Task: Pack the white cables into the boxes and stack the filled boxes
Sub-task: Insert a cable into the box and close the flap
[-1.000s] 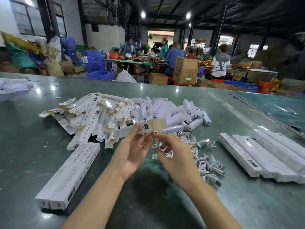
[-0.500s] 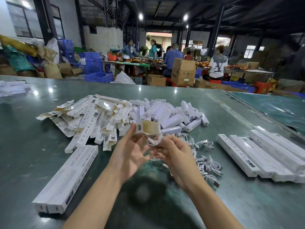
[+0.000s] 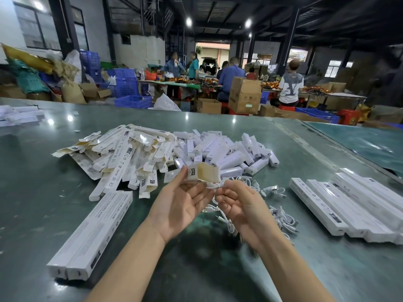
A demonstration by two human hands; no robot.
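Head view: left hand (image 3: pixel 182 201) holds box (image 3: pixel 202 172); right hand (image 3: pixel 244 205) pinches cable (image 3: pixel 214 184).

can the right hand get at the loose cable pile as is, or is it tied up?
Probably not right away. The right hand already pinches a white cable at the open box held by the left hand. The loose cable pile lies just beside it, with nothing between.

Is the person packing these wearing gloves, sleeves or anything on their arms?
No. Both the left hand and the right hand are bare, with no gloves. Both forearms are uncovered as far as the picture shows, with no sleeves, watch, rings or bracelets in view.
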